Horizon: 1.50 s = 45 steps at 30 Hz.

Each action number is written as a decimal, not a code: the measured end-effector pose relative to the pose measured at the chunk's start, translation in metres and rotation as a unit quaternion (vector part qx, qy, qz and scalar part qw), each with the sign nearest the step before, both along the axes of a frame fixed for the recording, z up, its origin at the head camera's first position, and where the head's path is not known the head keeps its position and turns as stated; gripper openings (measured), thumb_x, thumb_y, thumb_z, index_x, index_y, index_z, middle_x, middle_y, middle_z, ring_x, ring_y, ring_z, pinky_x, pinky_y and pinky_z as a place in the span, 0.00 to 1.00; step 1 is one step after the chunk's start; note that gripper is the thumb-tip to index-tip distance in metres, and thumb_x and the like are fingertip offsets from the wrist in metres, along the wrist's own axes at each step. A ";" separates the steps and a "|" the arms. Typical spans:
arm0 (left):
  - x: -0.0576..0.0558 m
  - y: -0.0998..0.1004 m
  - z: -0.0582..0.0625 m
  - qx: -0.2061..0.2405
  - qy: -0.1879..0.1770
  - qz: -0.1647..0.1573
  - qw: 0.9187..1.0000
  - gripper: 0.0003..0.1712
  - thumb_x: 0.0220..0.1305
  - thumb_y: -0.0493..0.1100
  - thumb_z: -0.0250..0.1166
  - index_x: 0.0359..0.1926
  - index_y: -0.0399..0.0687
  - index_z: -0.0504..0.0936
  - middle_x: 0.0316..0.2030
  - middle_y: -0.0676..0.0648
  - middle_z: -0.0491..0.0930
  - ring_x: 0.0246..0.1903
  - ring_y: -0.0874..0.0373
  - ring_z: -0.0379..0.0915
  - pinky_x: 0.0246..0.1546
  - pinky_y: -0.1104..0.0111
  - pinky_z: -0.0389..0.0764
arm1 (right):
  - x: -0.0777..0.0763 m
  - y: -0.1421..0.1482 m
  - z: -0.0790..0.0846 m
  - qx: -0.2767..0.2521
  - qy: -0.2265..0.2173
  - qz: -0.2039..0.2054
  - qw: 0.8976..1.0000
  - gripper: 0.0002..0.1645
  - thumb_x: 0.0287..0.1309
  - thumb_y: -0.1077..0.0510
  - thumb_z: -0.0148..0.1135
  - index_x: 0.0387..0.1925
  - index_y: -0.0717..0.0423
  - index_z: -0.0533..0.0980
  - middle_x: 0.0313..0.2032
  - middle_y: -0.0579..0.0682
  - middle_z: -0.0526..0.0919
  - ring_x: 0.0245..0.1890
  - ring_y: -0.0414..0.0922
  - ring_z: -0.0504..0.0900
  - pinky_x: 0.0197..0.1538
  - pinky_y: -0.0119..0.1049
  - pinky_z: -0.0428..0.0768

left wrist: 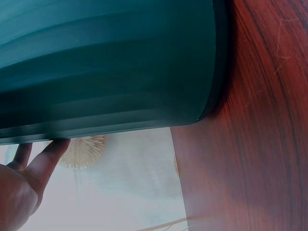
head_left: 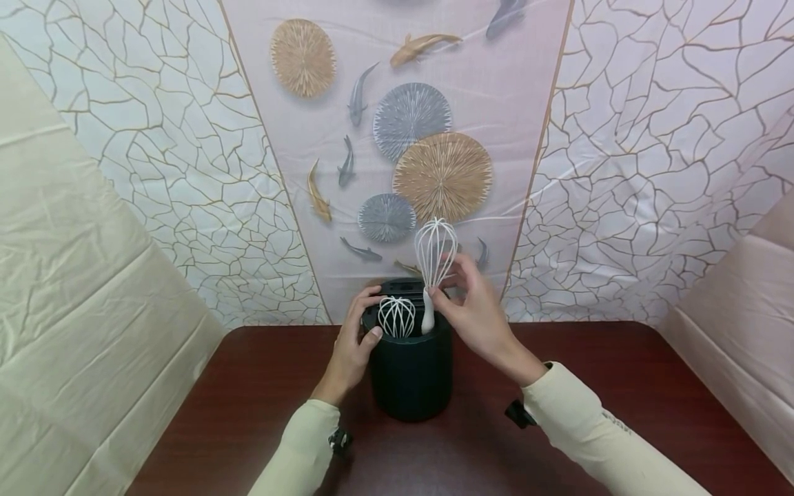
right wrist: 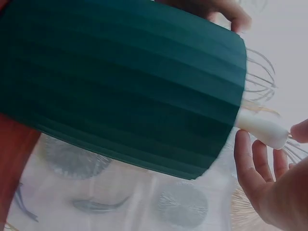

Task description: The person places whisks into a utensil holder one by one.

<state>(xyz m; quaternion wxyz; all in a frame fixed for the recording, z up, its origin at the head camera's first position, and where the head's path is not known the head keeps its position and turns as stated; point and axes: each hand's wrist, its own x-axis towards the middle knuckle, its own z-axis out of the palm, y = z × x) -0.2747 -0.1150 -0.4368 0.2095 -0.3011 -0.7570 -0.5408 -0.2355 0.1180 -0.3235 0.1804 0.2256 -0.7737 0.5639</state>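
A dark green utensil holder (head_left: 412,379) with ribbed sides stands upright on the table. My left hand (head_left: 352,337) holds its rim from the left, thumb at the front and fingers towards the back. My right hand (head_left: 476,306) pinches a white whisk (head_left: 428,313) where the wires meet the handle. This whisk stands wires up, with the lower end of its handle inside the holder's mouth. Beside it, the rounded wire head of a second whisk (head_left: 397,318) pokes out of the holder; its handle is hidden inside. In the right wrist view, the white handle (right wrist: 264,130) crosses the rim.
The dark red wooden table (head_left: 260,393) reaches back to a patterned cloth backdrop (head_left: 443,172) with printed fish and round shapes. Beige cloth panels (head_left: 93,310) flank the table on both sides. A black band with a small device (head_left: 520,413) is at the right wrist.
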 end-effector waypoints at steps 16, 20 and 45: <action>0.001 0.001 0.001 -0.002 -0.011 0.001 1.000 0.29 0.74 0.57 0.53 0.71 0.55 0.72 0.78 0.50 0.62 0.76 0.49 0.58 0.72 0.38 0.62 | 0.004 0.001 -0.022 -0.006 -0.029 0.009 1.000 0.27 0.70 0.67 0.65 0.65 0.62 0.66 0.57 0.61 0.83 0.54 0.53 0.83 0.51 0.39 0.84; 0.001 0.001 0.001 -0.005 -0.010 0.002 1.000 0.29 0.74 0.56 0.53 0.71 0.55 0.72 0.78 0.49 0.62 0.76 0.48 0.58 0.72 0.38 0.62 | 0.008 0.000 -0.026 -0.002 -0.014 0.020 1.000 0.32 0.68 0.71 0.64 0.68 0.61 0.63 0.56 0.61 0.83 0.53 0.54 0.84 0.54 0.43 0.84; 0.002 0.001 0.001 0.001 -0.006 0.000 1.000 0.29 0.74 0.55 0.54 0.71 0.54 0.72 0.78 0.47 0.62 0.77 0.48 0.57 0.72 0.37 0.61 | 0.011 0.002 -0.047 0.080 0.051 -0.015 0.995 0.44 0.67 0.61 0.71 0.75 0.52 0.56 0.61 0.62 0.78 0.60 0.56 0.79 0.60 0.56 0.79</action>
